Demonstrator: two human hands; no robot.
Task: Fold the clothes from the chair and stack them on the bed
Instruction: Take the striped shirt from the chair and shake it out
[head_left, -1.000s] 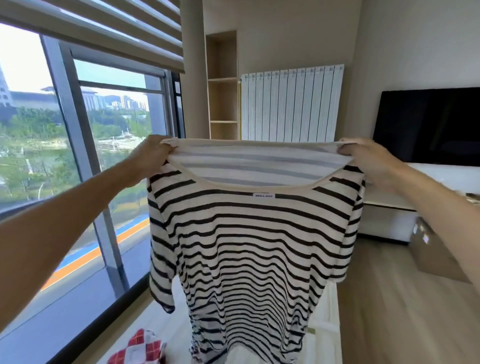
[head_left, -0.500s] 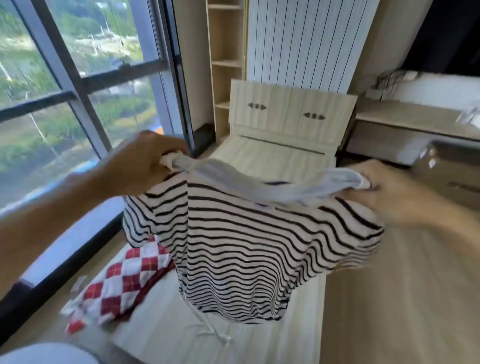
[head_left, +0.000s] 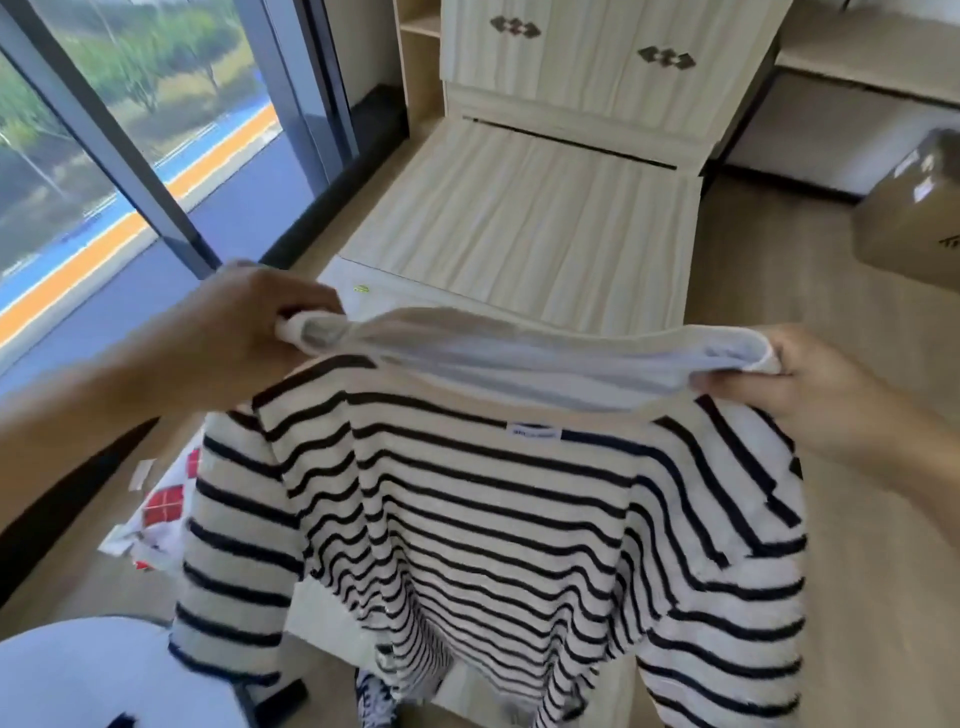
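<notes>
— So, how will our striped knit top (head_left: 467, 519) handle?
— Softly, we'd judge: light, limp, a bit stretchy, so we take it by the shoulders, either end of the neckline.
— And where is it now?
— Hanging between us and the bed (head_left: 519, 223), our left hand (head_left: 244, 332) and right hand (head_left: 810, 395) held wide apart, each pinching a shoulder; the body droops below them.

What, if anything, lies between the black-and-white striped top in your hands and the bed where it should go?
Nothing visible blocks the pale wooden bed ahead of the black-and-white striped top. A red-and-white checked garment lies at the bed's left edge, partly hidden by the top.
</notes>
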